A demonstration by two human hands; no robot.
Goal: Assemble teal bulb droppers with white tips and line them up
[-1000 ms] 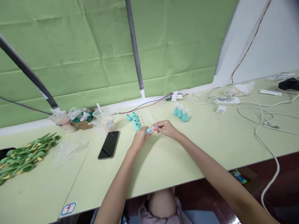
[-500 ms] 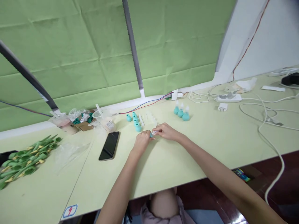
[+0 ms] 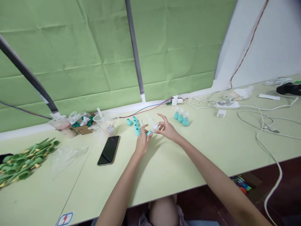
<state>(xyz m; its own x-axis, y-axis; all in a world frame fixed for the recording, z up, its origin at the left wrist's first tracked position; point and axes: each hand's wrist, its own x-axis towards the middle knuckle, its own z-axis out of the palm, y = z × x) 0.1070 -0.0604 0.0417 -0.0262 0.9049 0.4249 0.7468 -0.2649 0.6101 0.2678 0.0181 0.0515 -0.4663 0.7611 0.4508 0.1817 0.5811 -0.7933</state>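
Note:
My left hand (image 3: pixel 142 142) is closed around a small turquoise squeeze bulb (image 3: pixel 149 133), largely covered by the fingers. A clear tip (image 3: pixel 154 126) points from the bulb toward my right hand (image 3: pixel 167 129). The fingers of that hand are spread beside the tip, the index finger raised; any light contact is too small to make out. Just beyond my left hand stand several turquoise bulbs (image 3: pixel 137 131) with open necks. Small clear parts (image 3: pixel 150 120) lie behind my hands. Three bulbs with clear tips (image 3: pixel 180 118) stand upright to the right.
A black phone (image 3: pixel 108 150) lies left of my hands. Behind it are two drink cups (image 3: pixel 105 125) and a small cardboard box (image 3: pixel 84 128). Green curved plastic pieces (image 3: pixel 25 160) cover the far left. A power strip (image 3: pixel 227 105) and white cables (image 3: pixel 261 125) spread across the right.
My right hand's fingers have spread apart from their pinch at the clear tip, and the index finger has lifted. My left hand still holds the bulb, turned slightly.

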